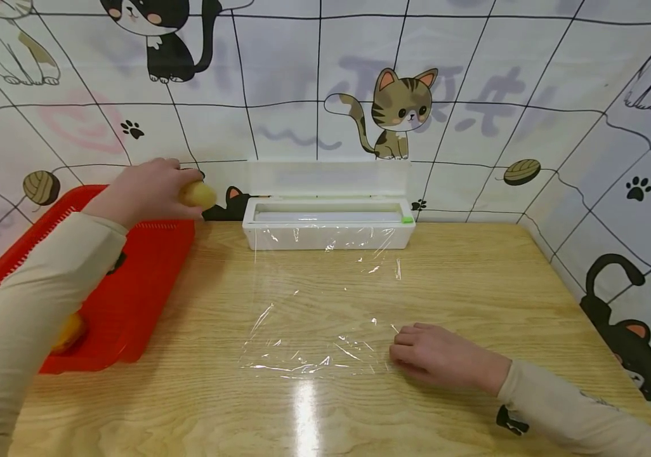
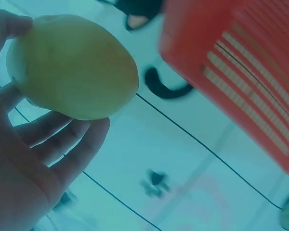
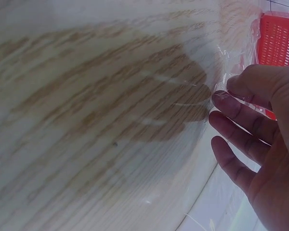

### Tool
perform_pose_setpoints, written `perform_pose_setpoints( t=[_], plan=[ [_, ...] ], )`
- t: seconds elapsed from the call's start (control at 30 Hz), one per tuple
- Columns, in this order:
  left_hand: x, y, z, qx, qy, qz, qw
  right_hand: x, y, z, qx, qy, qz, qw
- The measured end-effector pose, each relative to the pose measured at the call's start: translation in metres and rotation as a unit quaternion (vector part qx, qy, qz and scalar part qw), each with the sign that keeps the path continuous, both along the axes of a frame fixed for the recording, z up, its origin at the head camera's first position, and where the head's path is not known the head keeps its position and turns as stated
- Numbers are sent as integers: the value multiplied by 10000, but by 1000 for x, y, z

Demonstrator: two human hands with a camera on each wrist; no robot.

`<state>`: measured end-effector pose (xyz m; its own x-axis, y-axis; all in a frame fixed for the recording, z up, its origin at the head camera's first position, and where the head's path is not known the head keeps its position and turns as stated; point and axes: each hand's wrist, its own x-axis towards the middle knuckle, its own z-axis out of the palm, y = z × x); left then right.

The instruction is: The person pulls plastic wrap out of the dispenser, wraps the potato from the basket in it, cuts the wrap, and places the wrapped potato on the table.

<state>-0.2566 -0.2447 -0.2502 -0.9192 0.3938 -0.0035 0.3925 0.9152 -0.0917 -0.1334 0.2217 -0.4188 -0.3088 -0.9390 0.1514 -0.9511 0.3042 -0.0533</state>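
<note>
In the head view my left hand [image 1: 145,190] is over the far end of a red basket [image 1: 157,260], gripping a smooth, oval yellow fruit [image 1: 198,195]. The left wrist view shows thumb and fingers curved around this fruit [image 2: 74,67]. Clear cling film [image 1: 314,317] stretches from a white dispenser box [image 1: 328,236] toward the front of the table. At the film's near right corner is my right hand [image 1: 445,358]. Its thumb and index finger pinch the film edge in the right wrist view, while the other fingers [image 3: 231,161] are spread loosely.
The dispenser's lid [image 1: 328,178] stands raised against the cat-patterned backdrop [image 1: 280,127]. A small green piece [image 1: 407,219] sits at the box's right end. Another orange-yellow fruit [image 1: 70,333] lies in the basket, partly behind my left sleeve. Patterned sheeting [image 1: 634,209] borders the wooden table [image 1: 474,285] on the right.
</note>
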Motion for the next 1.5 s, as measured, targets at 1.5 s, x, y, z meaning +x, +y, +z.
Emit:
perform_pose_setpoints(
  t=[1.5],
  plan=[
    [58,218,-130,-871,-196,-2588,9618,-1,-4,-3,-112,-225,-24,9997]
  ],
)
